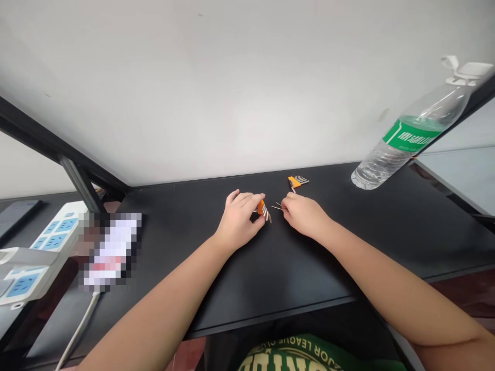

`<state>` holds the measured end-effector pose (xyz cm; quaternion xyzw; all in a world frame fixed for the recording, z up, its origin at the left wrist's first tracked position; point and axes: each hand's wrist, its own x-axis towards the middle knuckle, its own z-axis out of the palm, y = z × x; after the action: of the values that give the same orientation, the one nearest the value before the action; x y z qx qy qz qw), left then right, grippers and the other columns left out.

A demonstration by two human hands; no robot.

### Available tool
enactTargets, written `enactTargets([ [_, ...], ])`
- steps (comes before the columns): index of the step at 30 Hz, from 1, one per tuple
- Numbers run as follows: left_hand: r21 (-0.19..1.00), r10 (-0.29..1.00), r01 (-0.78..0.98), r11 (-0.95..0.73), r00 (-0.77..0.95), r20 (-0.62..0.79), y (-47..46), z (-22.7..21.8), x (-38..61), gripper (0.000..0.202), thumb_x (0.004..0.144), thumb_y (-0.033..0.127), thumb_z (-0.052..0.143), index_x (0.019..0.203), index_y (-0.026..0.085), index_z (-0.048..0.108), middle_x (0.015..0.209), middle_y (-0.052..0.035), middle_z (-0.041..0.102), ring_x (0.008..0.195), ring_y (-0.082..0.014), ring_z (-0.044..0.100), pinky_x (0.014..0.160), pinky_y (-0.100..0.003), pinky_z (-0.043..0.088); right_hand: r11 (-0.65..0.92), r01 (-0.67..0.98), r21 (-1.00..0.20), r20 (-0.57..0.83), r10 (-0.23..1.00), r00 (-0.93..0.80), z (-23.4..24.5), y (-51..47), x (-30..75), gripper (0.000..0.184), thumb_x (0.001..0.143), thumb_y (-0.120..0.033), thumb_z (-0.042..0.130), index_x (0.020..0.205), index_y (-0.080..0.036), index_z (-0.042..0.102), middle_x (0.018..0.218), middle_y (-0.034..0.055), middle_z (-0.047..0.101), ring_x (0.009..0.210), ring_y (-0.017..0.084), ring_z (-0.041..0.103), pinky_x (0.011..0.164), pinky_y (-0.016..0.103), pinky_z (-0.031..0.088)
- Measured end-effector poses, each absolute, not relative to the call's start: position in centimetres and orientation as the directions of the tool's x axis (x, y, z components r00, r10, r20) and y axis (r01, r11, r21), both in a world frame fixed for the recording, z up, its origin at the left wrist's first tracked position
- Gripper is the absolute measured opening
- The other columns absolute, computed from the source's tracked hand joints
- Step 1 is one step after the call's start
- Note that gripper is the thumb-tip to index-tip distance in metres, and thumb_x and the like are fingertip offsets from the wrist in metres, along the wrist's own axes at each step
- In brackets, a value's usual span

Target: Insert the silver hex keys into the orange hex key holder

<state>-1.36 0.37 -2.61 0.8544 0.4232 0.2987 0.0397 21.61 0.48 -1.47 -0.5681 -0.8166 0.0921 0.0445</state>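
Observation:
My left hand (240,216) rests on the black table (240,268), its fingers closed round a small orange holder with metal hex keys (263,210). Just to its right, my right hand (303,214) is curled, fingertips pinching thin loose metal keys (277,207) that lie on the table between the two hands. A second orange holder with several keys (297,181) lies a little farther back, beyond my right hand, and neither hand touches it.
A clear water bottle with a green label (410,139) stands at the back right. A phone (112,250) with a white cable lies at the left edge. White power strips (42,247) sit farther left. A white wall rises behind the table.

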Motion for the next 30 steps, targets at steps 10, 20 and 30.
enactTargets([
  [10,0.328,0.752,0.699,-0.636,0.466,0.466,0.5,-2.9,-1.4,0.046,0.089,0.022,0.066,0.134,0.024,0.062,0.125,-0.0076,0.074,0.127,-0.0254,0.064,0.124,-0.054,0.029,0.365,0.884,-0.291,-0.073,0.913,-0.401,-0.7,-0.7,21.2,0.013,0.081,-0.014,0.059,0.071,-0.020,0.054,0.083,0.0049,0.065,0.065,0.016,0.055,0.056,0.029,0.031],
  [20,0.305,0.721,0.679,-0.668,0.489,0.491,0.4,-3.0,-1.1,0.045,0.088,0.022,0.067,0.132,0.024,0.063,0.115,-0.0050,0.078,0.126,-0.0273,0.065,0.123,-0.056,0.029,0.313,0.525,-0.792,0.071,0.900,-0.429,0.0,-0.8,21.6,0.012,0.079,-0.014,0.057,0.086,-0.023,0.053,0.069,-0.0064,0.060,0.059,0.011,0.052,0.060,0.024,0.041],
  [30,0.264,0.699,0.677,-0.687,0.517,0.493,0.3,-2.8,-1.1,0.043,0.087,0.024,0.068,0.130,0.024,0.066,0.120,-0.0069,0.078,0.124,-0.0283,0.065,0.123,-0.059,0.029,0.232,0.496,-0.837,0.006,0.910,-0.415,-0.1,-0.7,21.8,0.009,0.079,-0.017,0.060,0.087,-0.022,0.061,0.067,-0.0064,0.059,0.058,0.010,0.050,0.059,0.024,0.041],
])
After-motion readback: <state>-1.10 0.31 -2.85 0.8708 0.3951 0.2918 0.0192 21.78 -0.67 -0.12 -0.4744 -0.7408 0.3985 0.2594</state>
